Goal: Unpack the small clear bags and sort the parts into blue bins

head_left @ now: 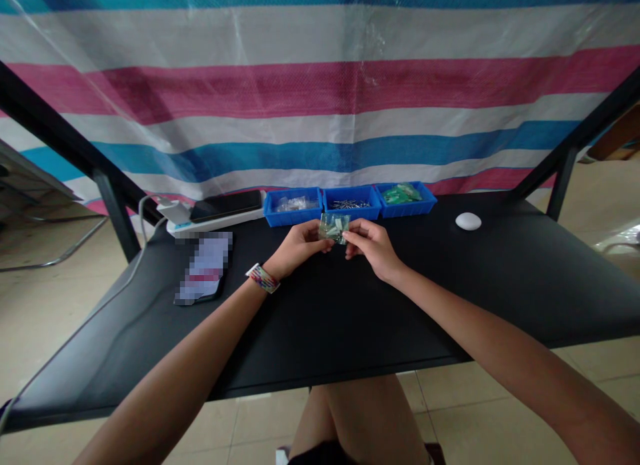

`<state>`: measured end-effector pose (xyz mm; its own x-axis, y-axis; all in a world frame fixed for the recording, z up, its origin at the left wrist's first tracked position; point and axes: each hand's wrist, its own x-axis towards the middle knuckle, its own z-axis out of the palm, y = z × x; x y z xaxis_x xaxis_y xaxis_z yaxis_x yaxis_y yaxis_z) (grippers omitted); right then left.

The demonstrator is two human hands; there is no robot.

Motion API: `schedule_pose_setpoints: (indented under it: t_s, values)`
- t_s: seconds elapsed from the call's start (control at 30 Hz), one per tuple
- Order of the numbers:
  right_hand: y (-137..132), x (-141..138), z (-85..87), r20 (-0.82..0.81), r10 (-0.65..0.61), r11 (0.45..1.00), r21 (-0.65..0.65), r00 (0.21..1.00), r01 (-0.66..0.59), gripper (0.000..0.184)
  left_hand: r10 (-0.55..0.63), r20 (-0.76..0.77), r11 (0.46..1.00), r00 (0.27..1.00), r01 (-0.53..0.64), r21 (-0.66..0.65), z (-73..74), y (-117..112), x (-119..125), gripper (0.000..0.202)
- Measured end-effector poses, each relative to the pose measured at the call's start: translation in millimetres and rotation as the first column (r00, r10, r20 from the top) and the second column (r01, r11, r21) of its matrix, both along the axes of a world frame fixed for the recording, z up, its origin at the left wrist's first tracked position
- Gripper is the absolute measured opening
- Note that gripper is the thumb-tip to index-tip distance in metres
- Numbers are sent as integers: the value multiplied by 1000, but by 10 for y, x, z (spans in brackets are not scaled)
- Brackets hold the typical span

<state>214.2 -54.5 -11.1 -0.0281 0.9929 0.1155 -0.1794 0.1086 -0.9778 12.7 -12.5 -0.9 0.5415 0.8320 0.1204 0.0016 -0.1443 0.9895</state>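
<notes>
A small clear plastic bag (334, 226) with pale green pieces inside is held up between my two hands, just in front of the blue bins. My left hand (300, 245) pinches its left side, thumb along the lower edge. On the right side, my right hand (371, 244) grips the bag between thumb and fingers. Behind it, the left blue bin (294, 217) holds clear packets, the middle blue bin (357, 212) holds metal screws or nails, and the right blue bin (413, 208) holds green packets.
A white power strip (220, 222) with a plugged-in charger and a dark phone (227, 204) on it lies at the back left. Another phone (206, 268) lies nearer. A white mouse (469, 221) sits at the right of the black table (320, 332). A striped sheet (320, 85) hangs behind.
</notes>
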Motion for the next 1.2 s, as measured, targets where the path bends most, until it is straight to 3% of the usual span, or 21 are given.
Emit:
schedule_pose_setpoints:
  t_s: [0.47, 0.77, 1.0, 1.2]
  values:
    - [3, 15, 7, 134, -2, 993, 120, 991, -14, 35, 38, -47, 998, 998, -36, 51, 12, 2, -20, 26]
    - [5, 13, -24, 145, -36, 995, 99, 989, 22, 38, 57, -138, 994, 989, -43, 103, -1, 27, -23, 30]
    - [-4, 9, 18, 139, 3, 997, 78, 990, -14, 36, 21, -38, 1000, 999, -21, 17, 38, -17, -3, 28]
    - [-9, 11, 32, 119, 35, 996, 73, 992, -44, 40, 4, -12, 1000, 1000, -3, 21, 84, -48, 6, 25]
